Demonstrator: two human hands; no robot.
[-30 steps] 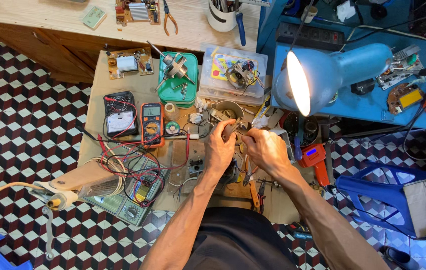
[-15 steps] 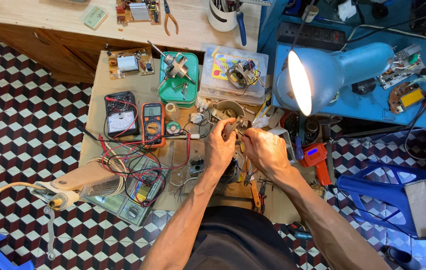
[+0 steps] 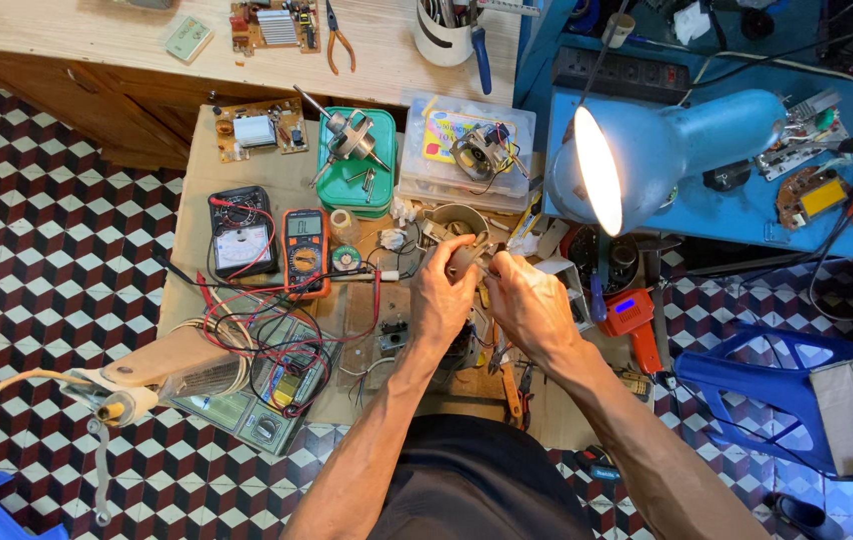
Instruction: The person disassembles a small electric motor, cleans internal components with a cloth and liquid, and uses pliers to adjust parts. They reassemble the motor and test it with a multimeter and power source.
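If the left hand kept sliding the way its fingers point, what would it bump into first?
Probably the round grey bowl-shaped part just beyond the left hand; depth is hard to judge from above.

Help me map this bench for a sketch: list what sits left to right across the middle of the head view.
Black analog meter → orange digital multimeter → left hand → right hand → lit blue desk lamp → blue plastic stool.

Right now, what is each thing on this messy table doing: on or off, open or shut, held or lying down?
Blue desk lamp: lit.
Small grey metal part: held by both hands.
Left hand: gripping the part.
Right hand: gripping the part.
Orange digital multimeter: lying flat, leads attached.
Green plastic box: lid shut.
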